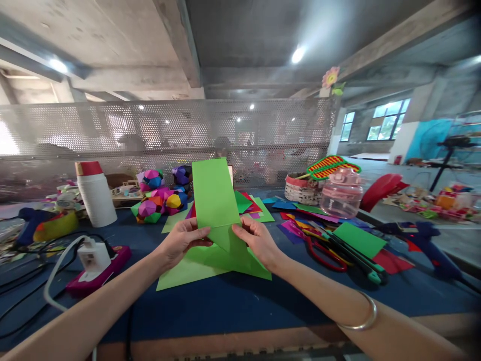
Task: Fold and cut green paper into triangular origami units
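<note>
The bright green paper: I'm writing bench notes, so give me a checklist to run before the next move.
1. Left hand gripping the bright green paper by its left edge: ok.
2. Right hand gripping its right edge: ok.
3. Crosswise line between the thumbs pressed firm: cannot tell.
4. Surface below bare: not ok, a pale green sheet lies there.
5. Right hand apart from red-handled scissors: ok.
6. Blue glue gun cold: cannot tell.

A green sheet (214, 193), creased near its lower end, is held up by the left hand (185, 240) and the right hand (260, 242). Loose paper (188, 281) is spread beneath on the blue table (210, 321). Cups (96, 199) are stacked at left; a bottle (341, 196) is placed far right.
</note>
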The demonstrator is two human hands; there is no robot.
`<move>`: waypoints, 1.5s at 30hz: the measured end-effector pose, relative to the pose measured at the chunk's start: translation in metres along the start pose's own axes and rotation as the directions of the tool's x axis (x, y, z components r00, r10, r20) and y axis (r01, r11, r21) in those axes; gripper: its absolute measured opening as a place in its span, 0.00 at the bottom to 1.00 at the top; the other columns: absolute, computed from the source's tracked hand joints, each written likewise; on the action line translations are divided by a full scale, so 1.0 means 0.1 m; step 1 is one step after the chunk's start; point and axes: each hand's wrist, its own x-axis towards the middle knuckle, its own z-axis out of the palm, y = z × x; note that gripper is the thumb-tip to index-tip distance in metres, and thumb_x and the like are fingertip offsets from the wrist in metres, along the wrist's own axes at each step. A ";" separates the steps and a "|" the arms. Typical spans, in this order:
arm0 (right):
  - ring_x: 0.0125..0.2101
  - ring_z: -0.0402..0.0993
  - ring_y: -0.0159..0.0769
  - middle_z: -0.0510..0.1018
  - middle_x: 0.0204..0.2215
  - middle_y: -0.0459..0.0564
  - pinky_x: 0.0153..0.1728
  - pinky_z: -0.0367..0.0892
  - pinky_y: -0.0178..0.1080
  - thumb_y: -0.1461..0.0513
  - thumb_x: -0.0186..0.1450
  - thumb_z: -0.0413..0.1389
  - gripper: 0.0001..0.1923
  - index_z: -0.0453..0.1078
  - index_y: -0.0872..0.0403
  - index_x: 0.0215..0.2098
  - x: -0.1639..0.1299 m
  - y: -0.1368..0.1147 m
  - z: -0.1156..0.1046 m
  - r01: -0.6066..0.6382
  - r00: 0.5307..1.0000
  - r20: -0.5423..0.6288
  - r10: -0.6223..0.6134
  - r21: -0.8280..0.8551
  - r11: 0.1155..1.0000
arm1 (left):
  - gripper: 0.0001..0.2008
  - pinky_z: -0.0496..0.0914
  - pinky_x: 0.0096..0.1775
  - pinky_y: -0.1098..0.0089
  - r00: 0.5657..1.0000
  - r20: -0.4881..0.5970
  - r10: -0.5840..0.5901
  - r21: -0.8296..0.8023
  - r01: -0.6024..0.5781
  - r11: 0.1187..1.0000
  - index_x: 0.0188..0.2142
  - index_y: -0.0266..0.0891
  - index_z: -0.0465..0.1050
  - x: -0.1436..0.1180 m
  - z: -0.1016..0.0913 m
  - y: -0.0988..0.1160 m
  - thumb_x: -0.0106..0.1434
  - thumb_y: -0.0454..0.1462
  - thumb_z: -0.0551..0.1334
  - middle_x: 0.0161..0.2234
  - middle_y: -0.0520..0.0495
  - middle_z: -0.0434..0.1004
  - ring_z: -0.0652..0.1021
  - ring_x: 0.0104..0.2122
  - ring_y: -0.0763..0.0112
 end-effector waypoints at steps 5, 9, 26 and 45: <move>0.24 0.56 0.31 0.59 0.24 0.40 0.24 0.55 0.34 0.47 0.66 0.51 0.18 0.58 0.50 0.29 0.00 0.05 0.00 0.002 1.000 -0.020 -0.005 -0.125 0.992 | 0.17 0.77 0.35 0.72 1.000 -0.024 -0.010 0.030 0.010 1.000 0.35 0.36 0.82 0.03 -0.01 -0.05 0.48 0.42 0.78 0.34 0.45 0.84 0.81 0.29 0.71; 0.25 0.61 0.32 0.64 0.25 0.42 0.27 0.58 0.35 0.51 0.68 0.50 0.13 0.61 0.52 0.32 0.03 0.12 -0.06 -0.028 1.000 -0.010 0.026 -0.289 0.957 | 0.17 0.77 0.38 0.73 0.993 0.042 -0.106 0.088 0.102 0.991 0.37 0.38 0.83 0.00 0.00 -0.08 0.50 0.44 0.76 0.36 0.45 0.85 0.82 0.30 0.70; 0.44 0.75 0.40 0.80 0.42 0.50 0.44 0.65 0.37 0.63 0.67 0.58 0.13 0.77 0.49 0.49 -0.02 0.22 -0.14 0.211 0.939 0.335 0.076 -0.737 0.642 | 0.12 0.70 0.52 0.63 0.739 0.646 0.191 0.644 -0.662 0.384 0.49 0.43 0.77 -0.09 0.05 -0.32 0.70 0.37 0.58 0.52 0.42 0.76 0.76 0.52 0.59; 0.47 0.75 0.53 0.77 0.46 0.69 0.43 0.64 0.43 0.71 0.68 0.49 0.16 0.67 0.66 0.53 -0.79 -0.24 -1.27 -0.272 0.897 -0.320 0.305 -0.943 -0.189 | 0.16 0.70 0.51 0.62 0.810 0.584 0.062 0.727 -0.555 0.404 0.51 0.42 0.69 -0.03 0.07 -0.45 0.70 0.48 0.56 0.56 0.43 0.74 0.77 0.52 0.58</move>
